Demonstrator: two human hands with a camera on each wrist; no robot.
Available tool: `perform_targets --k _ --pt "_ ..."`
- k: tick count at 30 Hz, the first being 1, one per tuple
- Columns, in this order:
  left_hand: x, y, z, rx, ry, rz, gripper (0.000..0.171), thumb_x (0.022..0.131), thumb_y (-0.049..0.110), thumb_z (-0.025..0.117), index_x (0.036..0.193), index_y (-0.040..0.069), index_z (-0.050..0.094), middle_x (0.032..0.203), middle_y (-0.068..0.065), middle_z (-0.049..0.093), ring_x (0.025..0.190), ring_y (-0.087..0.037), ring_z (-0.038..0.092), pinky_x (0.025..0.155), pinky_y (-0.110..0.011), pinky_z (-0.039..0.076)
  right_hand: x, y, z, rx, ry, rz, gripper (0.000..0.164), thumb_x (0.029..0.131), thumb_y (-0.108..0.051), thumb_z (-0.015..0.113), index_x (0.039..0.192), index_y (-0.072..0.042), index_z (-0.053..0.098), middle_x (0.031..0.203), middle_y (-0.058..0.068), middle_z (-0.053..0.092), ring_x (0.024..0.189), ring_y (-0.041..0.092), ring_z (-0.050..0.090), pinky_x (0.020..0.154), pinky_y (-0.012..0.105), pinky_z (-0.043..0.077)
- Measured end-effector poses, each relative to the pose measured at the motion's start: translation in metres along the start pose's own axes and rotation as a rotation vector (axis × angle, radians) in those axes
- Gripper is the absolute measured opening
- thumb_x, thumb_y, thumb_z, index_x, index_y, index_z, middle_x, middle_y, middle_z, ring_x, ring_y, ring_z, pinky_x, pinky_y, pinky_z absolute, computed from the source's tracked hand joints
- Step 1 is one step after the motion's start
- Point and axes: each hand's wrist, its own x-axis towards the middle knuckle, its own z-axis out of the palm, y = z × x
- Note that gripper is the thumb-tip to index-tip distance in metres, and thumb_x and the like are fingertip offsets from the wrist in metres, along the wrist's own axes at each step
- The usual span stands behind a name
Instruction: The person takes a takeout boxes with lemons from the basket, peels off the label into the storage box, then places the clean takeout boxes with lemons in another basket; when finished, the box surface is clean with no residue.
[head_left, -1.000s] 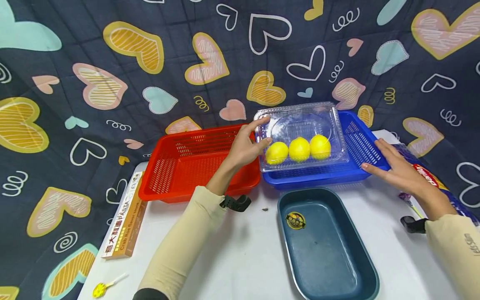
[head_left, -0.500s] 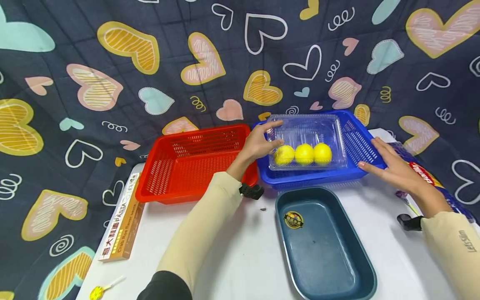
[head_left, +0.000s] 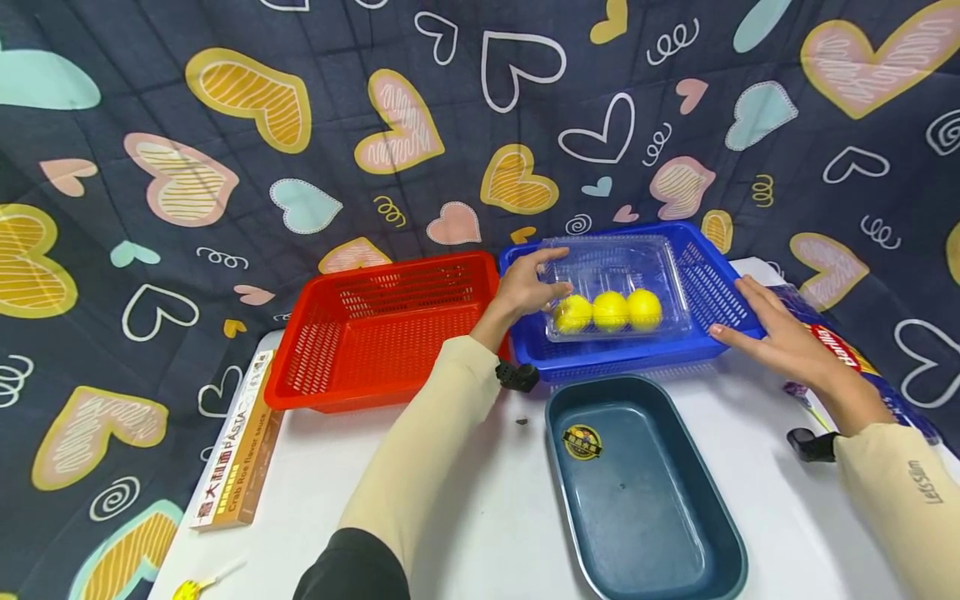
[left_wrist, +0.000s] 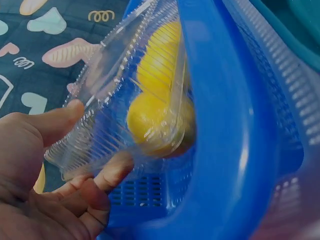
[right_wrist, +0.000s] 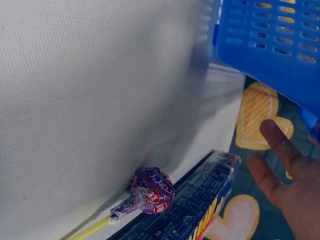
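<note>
My left hand [head_left: 528,285] pinches the left edge of a clear plastic clamshell box [head_left: 611,258], thumb on one face and fingers on the other in the left wrist view. Three lemons [head_left: 611,310] lie in a row along the box's lower side. The box sits tilted inside a blue plastic basket [head_left: 708,275], its lower edge down near the front wall. At the basket's right end, my right hand [head_left: 795,346] rests against the rim with fingers extended. Two straight fingers of it show beside the basket in the right wrist view; the rest is cut off.
A red basket [head_left: 390,333] stands left of the blue one. In front is a dark teal tray [head_left: 637,492]. A pasta box [head_left: 236,450] and a yellow lollipop [head_left: 187,590] lie at left. At right are a blue pasta pack [right_wrist: 195,200] and a purple-wrapped lollipop [right_wrist: 152,191].
My left hand has moved right and lowered the lemon box into the blue basket, where it now leans back less upright. The right hand has stayed at the basket's right end.
</note>
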Motion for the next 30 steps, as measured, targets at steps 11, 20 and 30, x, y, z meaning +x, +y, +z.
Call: perform_targets --k 11,20,30 --pt "0.007 0.004 -0.005 0.217 -0.029 0.048 0.060 0.090 0.027 0.077 0.146 0.023 0.057 0.152 -0.007 0.054 0.132 -0.030 0.057 0.109 -0.046 0.050 -0.001 0.002 -0.002 0.002 0.007 -0.002 0.102 0.098 -0.057 0.053 0.163 -0.012 -0.010 0.170 0.017 -0.020 0.152 0.057 -0.008 0.109 0.085 0.005" --pt "0.007 0.006 -0.012 0.438 -0.069 -0.053 0.058 0.093 0.048 0.067 0.148 0.040 0.051 0.161 0.001 0.042 0.144 -0.037 0.030 0.118 -0.063 0.015 -0.001 0.003 -0.001 0.013 0.011 -0.010 0.101 0.098 -0.055 0.054 0.163 -0.011 -0.010 0.170 0.016 -0.019 0.152 0.057 -0.008 0.109 0.085 0.005" --pt "0.008 0.001 -0.015 0.467 -0.139 -0.123 0.058 0.094 0.051 0.064 0.148 0.040 0.048 0.164 0.002 0.038 0.159 -0.041 0.002 0.121 -0.070 -0.014 0.000 0.001 0.002 0.023 0.002 -0.019 0.099 0.099 -0.053 0.053 0.163 -0.012 -0.010 0.170 0.017 -0.019 0.152 0.058 -0.008 0.107 0.086 0.006"
